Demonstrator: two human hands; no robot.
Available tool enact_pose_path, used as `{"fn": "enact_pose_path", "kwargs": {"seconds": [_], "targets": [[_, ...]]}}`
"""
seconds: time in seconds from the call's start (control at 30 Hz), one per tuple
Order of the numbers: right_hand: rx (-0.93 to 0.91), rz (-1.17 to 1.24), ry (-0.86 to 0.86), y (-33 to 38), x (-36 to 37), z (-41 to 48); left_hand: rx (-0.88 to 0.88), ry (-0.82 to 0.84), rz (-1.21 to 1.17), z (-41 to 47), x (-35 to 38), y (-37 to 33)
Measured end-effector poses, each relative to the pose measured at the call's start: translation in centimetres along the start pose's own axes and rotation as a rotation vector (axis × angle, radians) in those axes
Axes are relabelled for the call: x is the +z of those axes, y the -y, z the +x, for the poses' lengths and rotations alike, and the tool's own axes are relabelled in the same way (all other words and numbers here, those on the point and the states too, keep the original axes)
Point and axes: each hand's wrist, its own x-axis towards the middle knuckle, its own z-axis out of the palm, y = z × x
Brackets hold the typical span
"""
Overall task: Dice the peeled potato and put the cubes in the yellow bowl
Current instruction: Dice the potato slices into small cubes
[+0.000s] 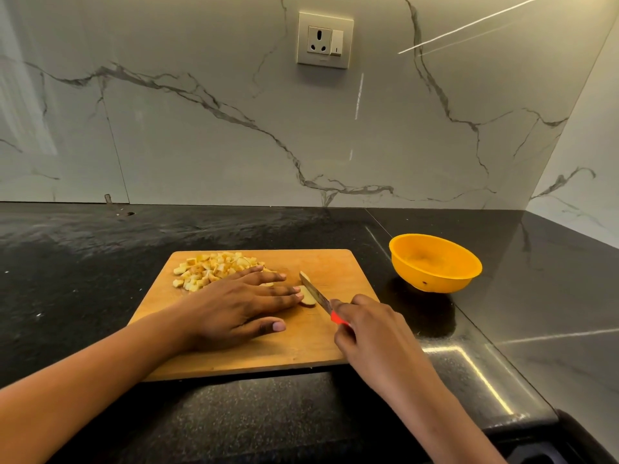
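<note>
Left hand [241, 303] lies flat on the cutting board [328, 346], fingers [284, 291] straight and together. The fingertips press the last potato piece [307, 298], a small flat slab near the board's middle. Right hand [371, 329] is curled round the red handle of the knife [316, 294], with the blade set into the piece just beside the left fingertips.

Risks:
- The blade is almost touching the left fingertips. They are flat, not tucked back, so a slip or an angled cut could nick them.
- The piece is small and thin. Pressed only from one side, it could skid or tip under the blade and give uneven cubes.
- The pile of cubes [211, 267] sits at the board's far left corner, right up to its edge and partly under the left hand. Any sweep of that hand could push cubes off onto the desk [100, 279].
- The yellow bowl [435, 283] stands off the board, toward the desk's right back corner, with no cubes visible in it. The whole pile has to cross the gap, so drops on the desk are likely. The bowl looks light and round-bottomed, so it may tip if knocked.

Surface and room: the desk is black speckled stone, glossy with light streaks near its right front edge. The board lies close to the front edge, about mid-width. The wall [201, 128] behind is grey-veined marble-look panel and turns a corner at the right. A socket with a switch [325, 40] is mounted high on it.
</note>
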Motion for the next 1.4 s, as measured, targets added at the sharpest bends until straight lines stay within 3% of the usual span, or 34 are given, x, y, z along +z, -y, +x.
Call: {"fn": "enact_pose_path", "kwargs": {"seconds": [0.27, 0.53, 1.07, 1.4], "targets": [[-0.007, 0.003, -0.035, -0.4, -0.2, -1.4, -0.020, -0.002, 0.092, 0.0, -0.1, 0.0], [0.071, 0.124, 0.039, -1.1, -1.3, -2.0, -0.031, 0.004, 0.118, -0.1, -0.2, -0.1], [-0.061, 0.000, -0.058, 0.4, 0.1, -1.9, -0.038, -0.003, 0.165, -0.1, -0.5, -0.3], [-0.066, -0.153, 0.018, 1.9, 0.8, -0.3, -0.030, -0.019, 0.166, -0.1, -0.2, -0.2]]}}
